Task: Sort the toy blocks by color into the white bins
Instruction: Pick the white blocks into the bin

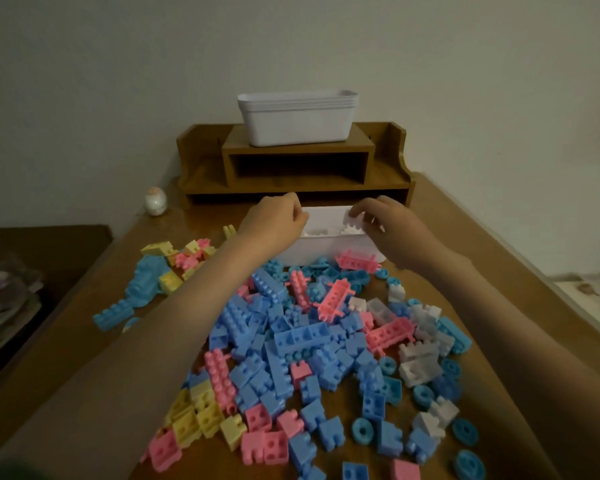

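Note:
A heap of blue, pink, yellow and white toy blocks (302, 344) covers the near half of the wooden table. Behind it stands a white bin (329, 249) with a few white blocks inside. My right hand (385, 223) hovers over the bin's right end, fingers pinched on a white block (354, 221). My left hand (278, 216) is over the bin's left end with fingers curled; I cannot see anything in it. A stack of white bins (297, 123) sits on the wooden shelf unit at the back.
The wooden shelf unit (295, 168) stands against the wall behind the bin. A small round white ornament (156, 201) sits at the table's far left. Yellow, pink and light-blue blocks (160, 271) lie to the left. Clutter lies on a dark side table (11, 289).

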### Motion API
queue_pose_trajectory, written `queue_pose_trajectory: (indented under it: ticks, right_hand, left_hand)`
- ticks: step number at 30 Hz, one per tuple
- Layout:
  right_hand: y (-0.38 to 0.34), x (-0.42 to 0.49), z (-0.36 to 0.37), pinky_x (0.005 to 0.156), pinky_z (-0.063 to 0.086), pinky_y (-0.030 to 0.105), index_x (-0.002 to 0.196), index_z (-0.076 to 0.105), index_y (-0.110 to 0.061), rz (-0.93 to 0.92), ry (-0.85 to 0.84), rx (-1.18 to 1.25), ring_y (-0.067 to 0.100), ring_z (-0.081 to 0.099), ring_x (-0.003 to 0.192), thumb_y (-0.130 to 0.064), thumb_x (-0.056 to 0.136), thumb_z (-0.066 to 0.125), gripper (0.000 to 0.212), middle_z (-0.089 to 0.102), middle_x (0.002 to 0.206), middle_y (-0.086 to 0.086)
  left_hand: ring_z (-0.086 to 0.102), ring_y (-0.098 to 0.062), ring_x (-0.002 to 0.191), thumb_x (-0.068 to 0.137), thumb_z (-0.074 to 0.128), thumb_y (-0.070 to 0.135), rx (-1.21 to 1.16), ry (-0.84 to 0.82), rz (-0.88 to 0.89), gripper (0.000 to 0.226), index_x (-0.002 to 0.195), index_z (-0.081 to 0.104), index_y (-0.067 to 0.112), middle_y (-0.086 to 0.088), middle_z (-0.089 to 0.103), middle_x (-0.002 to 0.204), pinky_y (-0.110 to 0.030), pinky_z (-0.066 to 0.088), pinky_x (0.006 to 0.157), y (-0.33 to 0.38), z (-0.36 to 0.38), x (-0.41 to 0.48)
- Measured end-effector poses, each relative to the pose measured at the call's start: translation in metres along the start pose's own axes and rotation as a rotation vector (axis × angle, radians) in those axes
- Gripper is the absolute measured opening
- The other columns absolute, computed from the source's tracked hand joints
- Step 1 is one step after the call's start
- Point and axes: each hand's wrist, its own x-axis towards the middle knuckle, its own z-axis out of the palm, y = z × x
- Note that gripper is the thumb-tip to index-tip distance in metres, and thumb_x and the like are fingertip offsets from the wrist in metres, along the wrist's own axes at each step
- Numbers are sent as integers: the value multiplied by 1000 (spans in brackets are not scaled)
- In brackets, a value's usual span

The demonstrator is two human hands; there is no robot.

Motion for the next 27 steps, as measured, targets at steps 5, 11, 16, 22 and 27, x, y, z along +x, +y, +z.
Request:
queue_pose_trajectory:
  ticks: [5, 11, 16, 22, 27]
  right_hand:
    - [3, -12, 0, 106, 30, 44, 136, 41, -35, -37, -198, -126, 20, 34, 129, -19, 96, 45, 43, 43, 137, -4]
    - [18, -50, -23, 87, 43, 23, 123, 52, -24, -13, -359, -69, 13, 52, 102, -17, 93, 52, 31, 52, 117, -1]
    - [21, -67, -12, 82, 32, 16, 114, 60, -28, 44, -520, -104, 11, 47, 95, -21, 94, 53, 23, 46, 116, 0]
    - [16, -70, -8, 77, 31, 17, 111, 61, -24, 79, -457, -60, 8, 46, 93, -23, 96, 47, 20, 51, 106, -6]
    - [19, -76, 10, 70, 43, 19, 86, 54, -27, 94, -272, 111, 10, 55, 82, -19, 92, 54, 11, 59, 94, -5]
  left_hand:
    - [49, -12, 94, 95, 49, 33, -67, 9, 169, 9, 92, 52, 25, 1, 53, 109, -30, 40, 79, 29, 4, -22]
    - [42, -19, 115, 94, 46, 34, 155, -359, 372, 15, 105, 55, 28, 7, 56, 102, -44, 10, 104, 65, 28, -70]
    - [36, -23, 121, 95, 47, 30, 247, -310, 262, 17, 100, 61, 21, 1, 56, 108, -53, 0, 108, 65, 33, -80]
    - [39, -20, 121, 93, 46, 35, 245, -205, 123, 24, 93, 66, 22, 4, 54, 109, -56, -8, 109, 69, 34, -95]
    - [30, -19, 129, 89, 45, 32, 188, -172, 111, 22, 99, 60, 21, 3, 48, 125, -55, -9, 110, 65, 36, -103]
